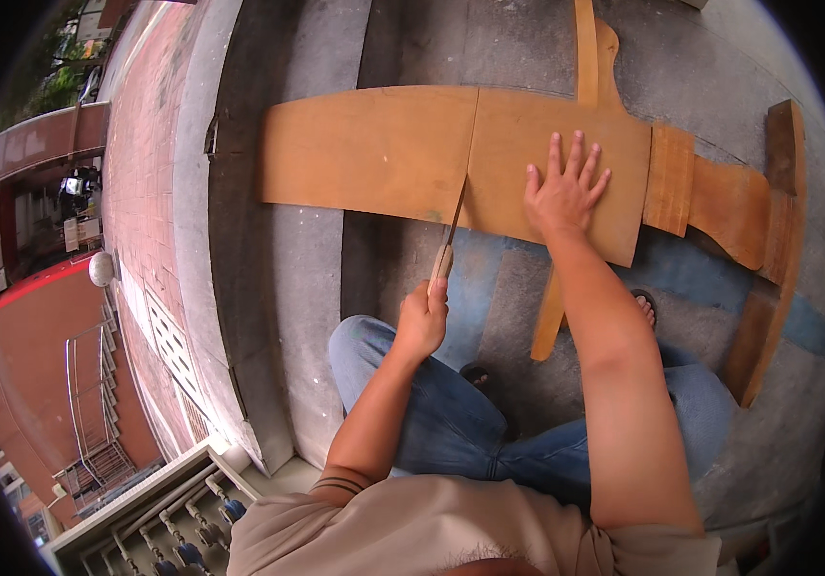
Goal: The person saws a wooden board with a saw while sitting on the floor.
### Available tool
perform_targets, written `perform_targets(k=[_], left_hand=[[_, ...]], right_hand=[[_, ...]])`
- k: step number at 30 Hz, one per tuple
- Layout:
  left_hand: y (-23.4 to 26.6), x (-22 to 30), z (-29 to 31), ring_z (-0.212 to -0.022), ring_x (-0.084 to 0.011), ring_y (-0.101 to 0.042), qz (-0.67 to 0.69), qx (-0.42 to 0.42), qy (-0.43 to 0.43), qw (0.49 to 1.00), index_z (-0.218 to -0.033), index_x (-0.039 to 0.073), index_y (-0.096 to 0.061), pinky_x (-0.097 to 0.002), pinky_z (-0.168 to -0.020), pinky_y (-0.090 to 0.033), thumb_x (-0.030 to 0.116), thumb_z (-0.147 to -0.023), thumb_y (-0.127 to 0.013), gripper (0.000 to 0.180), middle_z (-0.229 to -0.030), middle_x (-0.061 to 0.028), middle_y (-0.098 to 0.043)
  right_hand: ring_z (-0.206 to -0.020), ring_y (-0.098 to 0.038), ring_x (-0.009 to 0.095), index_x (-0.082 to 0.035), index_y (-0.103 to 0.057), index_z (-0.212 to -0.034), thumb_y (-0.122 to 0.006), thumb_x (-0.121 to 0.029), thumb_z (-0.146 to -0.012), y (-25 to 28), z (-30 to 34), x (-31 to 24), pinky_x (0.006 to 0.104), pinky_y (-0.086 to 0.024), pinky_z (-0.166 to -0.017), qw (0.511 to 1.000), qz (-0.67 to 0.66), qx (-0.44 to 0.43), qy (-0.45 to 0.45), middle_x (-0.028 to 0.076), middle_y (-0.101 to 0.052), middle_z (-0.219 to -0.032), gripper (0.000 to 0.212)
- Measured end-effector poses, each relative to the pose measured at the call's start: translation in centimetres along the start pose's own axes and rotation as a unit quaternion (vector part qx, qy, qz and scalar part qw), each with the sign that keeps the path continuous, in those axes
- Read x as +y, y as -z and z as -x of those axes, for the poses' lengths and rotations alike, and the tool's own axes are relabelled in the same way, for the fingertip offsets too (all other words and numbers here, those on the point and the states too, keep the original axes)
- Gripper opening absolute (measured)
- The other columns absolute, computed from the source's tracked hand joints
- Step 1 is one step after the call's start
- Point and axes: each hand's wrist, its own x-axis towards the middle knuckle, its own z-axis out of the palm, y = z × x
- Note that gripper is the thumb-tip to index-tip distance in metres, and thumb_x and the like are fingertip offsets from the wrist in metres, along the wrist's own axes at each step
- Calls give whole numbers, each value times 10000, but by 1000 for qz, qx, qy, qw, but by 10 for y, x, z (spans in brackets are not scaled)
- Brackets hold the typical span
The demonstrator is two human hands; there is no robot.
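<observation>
My left hand (422,321) is closed round the pale wooden handle of a hand saw (441,259). The saw's narrow blade slants up to the near edge of an orange-brown wooden board (364,144) and meets its face. From the blade's tip a thin dark line runs across the board to its far edge; whether it is drawn or cut I cannot tell. My right hand (566,192) lies flat on the board, right of the line, fingers spread. Under the board's right part stands a wooden piece with a shaped leg (729,206).
The board's left part reaches over grey concrete steps (307,278). A wooden crossbar (777,317) lies at the far right. Wooden strips (549,322) stick out from under the board. Pipes with blue-handled valves (187,552) sit at the lower left, and a brick-paved walk (139,202) lies beyond the steps.
</observation>
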Motion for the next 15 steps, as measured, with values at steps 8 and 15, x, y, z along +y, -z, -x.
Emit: perform_targets(k=[8,15], left_hand=[[4,8,49,-559,-104,-525,57,-28,29,998,-848,20,-574,-304,-520,-436,509,-1142,-427,590,-660,-21,-565],[24,-7,64,-623,-181,-603,49,-16,47,998,-859,-7,-608,-376,-604,-495,492,-1131,-469,586,-665,-87,-615]], right_hand=[[-1644,-63,374,-266,-241,-1709,-371,-543,-1083,5,3,-11,634,-20,-1296,1000,20,-10,13,67,-95,-1798,697],[-1645,-59,371,-261,-214,-1714,-360,-542,-1088,1,-1,-4,628,-19,-1299,1000,24,-10,-2,54,-89,-1799,701]])
